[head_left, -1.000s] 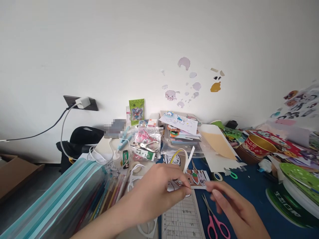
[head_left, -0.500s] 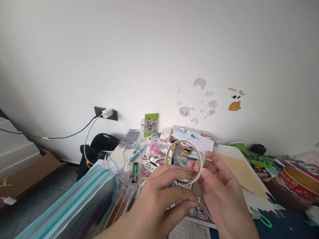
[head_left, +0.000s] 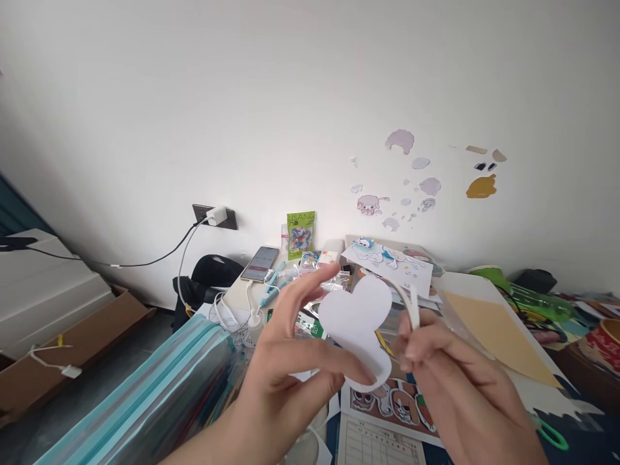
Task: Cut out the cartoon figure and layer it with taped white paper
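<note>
A rounded white paper cutout (head_left: 356, 316), its blank side toward me, is pinched by my left hand (head_left: 300, 361) at its lower edge, with the forefinger raised at its left. My right hand (head_left: 460, 374) grips a roll of tape (head_left: 414, 307), seen nearly edge-on just right of the cutout. Part of the roll's ring is hidden behind the paper. Below both hands lies a printed sheet of cartoon figures (head_left: 402, 403), and in front of it a sheet with a grid (head_left: 380, 442).
A clear pencil case with a light-blue zipper (head_left: 179, 368) stands at the left. Behind are a phone (head_left: 260, 263) with cables, a green packet (head_left: 301, 236) and drawn paper figures (head_left: 387, 261). Green-handled scissors (head_left: 552, 436) and a red tub (head_left: 603, 345) are at the right.
The white cutout now shows in my left hand, facing me. The tape roll has turned from a wide ring to nearly edge-on in my right hand. The view has shifted slightly.
</note>
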`<action>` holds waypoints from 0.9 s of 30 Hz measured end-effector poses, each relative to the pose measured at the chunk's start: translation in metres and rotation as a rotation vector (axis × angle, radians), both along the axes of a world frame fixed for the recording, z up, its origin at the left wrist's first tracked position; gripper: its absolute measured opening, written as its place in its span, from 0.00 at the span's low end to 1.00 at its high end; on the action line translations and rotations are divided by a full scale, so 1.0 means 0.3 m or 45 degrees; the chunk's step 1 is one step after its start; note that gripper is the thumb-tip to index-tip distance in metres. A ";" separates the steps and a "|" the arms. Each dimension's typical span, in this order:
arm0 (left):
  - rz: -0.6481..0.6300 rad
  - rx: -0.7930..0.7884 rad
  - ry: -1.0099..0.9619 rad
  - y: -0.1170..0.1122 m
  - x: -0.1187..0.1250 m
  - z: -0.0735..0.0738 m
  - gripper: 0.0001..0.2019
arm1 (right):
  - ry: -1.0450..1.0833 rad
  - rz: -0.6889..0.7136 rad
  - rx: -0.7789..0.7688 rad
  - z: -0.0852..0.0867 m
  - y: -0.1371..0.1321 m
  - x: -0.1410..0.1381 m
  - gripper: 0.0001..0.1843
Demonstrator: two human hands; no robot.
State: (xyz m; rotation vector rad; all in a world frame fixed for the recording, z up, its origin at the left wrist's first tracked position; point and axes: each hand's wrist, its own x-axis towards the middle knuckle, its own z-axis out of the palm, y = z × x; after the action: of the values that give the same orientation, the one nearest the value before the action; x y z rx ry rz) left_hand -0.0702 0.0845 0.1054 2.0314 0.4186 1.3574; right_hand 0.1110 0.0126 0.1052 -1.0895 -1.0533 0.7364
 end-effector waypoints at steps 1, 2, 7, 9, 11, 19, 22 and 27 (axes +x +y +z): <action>-0.011 -0.024 0.003 0.000 0.003 -0.002 0.11 | -0.008 0.034 -0.031 -0.006 -0.002 -0.009 0.13; -0.011 -0.032 0.008 0.001 0.006 -0.004 0.12 | 0.002 0.075 -0.072 -0.010 -0.003 -0.019 0.13; 0.026 0.052 0.071 0.000 0.013 -0.012 0.16 | 0.161 0.037 -0.152 -0.014 0.006 -0.066 0.14; 0.071 0.080 0.078 -0.007 0.015 -0.014 0.18 | 0.201 -0.060 -0.170 -0.014 0.013 -0.074 0.15; 0.150 0.056 0.004 -0.018 0.019 -0.016 0.18 | 0.200 -0.104 -0.194 -0.014 0.020 -0.074 0.15; -0.177 -0.798 0.047 -0.013 0.053 -0.001 0.06 | 0.082 -0.059 -0.187 -0.022 0.041 -0.055 0.15; -0.187 -0.895 0.004 0.012 0.059 0.006 0.10 | 0.002 -0.121 -0.178 -0.040 0.047 -0.034 0.15; -0.052 -0.951 -0.184 0.042 0.064 0.005 0.11 | 0.092 -0.168 -0.105 -0.073 0.059 0.007 0.13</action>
State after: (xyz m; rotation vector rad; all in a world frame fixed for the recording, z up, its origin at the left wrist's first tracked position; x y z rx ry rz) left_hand -0.0510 0.0971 0.1069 1.3127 0.6903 1.0883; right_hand 0.1130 0.0303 0.0832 -1.1824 -0.8877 0.7128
